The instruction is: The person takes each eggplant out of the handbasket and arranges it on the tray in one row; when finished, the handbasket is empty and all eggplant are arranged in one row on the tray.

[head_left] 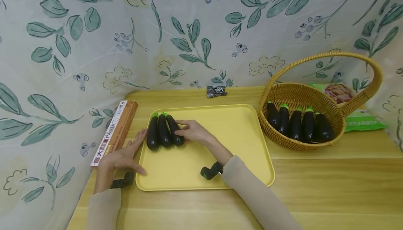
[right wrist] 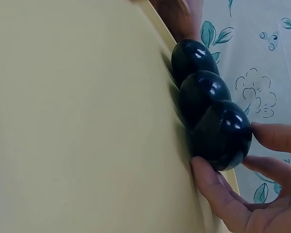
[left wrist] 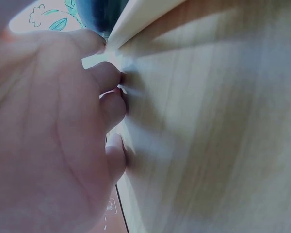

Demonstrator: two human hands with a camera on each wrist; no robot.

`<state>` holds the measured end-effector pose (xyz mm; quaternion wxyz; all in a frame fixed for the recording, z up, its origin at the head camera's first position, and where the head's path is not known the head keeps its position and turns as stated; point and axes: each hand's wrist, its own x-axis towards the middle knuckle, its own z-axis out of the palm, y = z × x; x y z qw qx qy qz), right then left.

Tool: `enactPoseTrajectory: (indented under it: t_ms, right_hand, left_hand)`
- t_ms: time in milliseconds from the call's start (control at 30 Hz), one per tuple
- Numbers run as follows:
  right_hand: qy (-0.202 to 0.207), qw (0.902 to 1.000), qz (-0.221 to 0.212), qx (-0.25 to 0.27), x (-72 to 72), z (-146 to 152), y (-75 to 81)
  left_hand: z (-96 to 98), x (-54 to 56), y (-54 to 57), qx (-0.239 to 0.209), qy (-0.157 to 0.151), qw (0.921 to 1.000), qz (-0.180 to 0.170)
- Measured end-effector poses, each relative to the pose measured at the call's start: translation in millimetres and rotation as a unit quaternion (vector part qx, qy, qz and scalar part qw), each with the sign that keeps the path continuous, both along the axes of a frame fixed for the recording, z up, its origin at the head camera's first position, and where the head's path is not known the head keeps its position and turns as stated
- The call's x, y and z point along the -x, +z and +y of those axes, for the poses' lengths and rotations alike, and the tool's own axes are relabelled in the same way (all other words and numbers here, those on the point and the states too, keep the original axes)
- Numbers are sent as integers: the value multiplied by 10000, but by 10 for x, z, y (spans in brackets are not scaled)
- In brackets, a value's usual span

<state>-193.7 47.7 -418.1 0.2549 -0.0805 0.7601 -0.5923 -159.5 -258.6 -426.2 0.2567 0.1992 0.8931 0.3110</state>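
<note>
Three dark purple eggplants with green caps lie side by side at the left of a yellow tray (head_left: 220, 146). My right hand (head_left: 195, 132) grips the rightmost eggplant (head_left: 174, 129); in the right wrist view its fingers (right wrist: 223, 199) touch that eggplant's (right wrist: 220, 136) side from two directions. The middle eggplant (head_left: 164, 131) and the left eggplant (head_left: 153, 133) lie close against each other. My left hand (head_left: 124, 156) is spread at the tray's left edge, fingertips near the left eggplant and thumb on the rim. In the left wrist view its fingertips (left wrist: 114, 109) rest on the wooden table.
A wicker basket (head_left: 299, 145) with a tall handle holds several eggplants at the right. Behind it lies a green package (head_left: 362, 121). A pasta box (head_left: 118, 132) stands left of the tray, and a small black packet (head_left: 216, 91) lies behind it on the wooden table (head_left: 330, 188).
</note>
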Motion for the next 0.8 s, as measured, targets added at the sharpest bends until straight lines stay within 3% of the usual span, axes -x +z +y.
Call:
enactPoseTrajectory:
  t_ms: [200, 400, 600, 800]
  right_hand:
    - [94, 9999, -85, 116, 10, 42, 9]
    - [349, 9986, 298, -251, 51, 239, 50]
    - [579, 9915, 889, -757, 77, 622, 305]
    - [775, 9827, 1345, -1006, -17, 1083, 630]
  left_hand:
    - [2, 6, -1, 50, -1, 10000, 49]
    - [13, 17, -6, 23, -13, 10000, 66]
    - [14, 13, -28, -32, 8, 10000, 49]
    - [2, 2, 2, 31, -1, 10000, 15]
